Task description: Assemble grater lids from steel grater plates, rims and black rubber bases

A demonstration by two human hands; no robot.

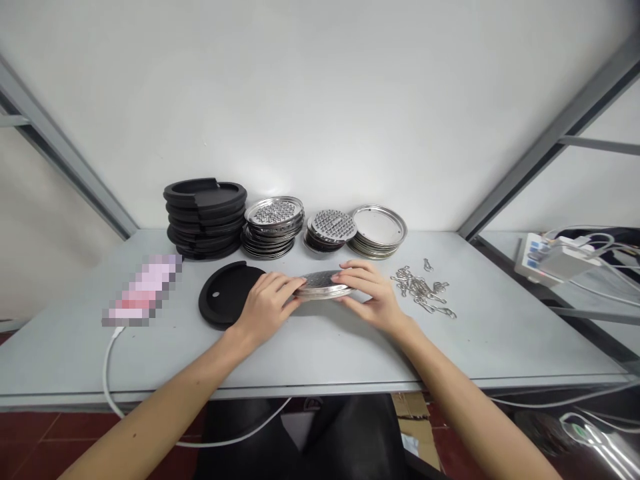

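Black holder lies left of the metal disc. Left hand pinches the disc's left edge; the disc sits between both hands; right hand clasps its right edge. Clips lie right of it. Judged step: two-handed handling; the next move calls for even edge support.
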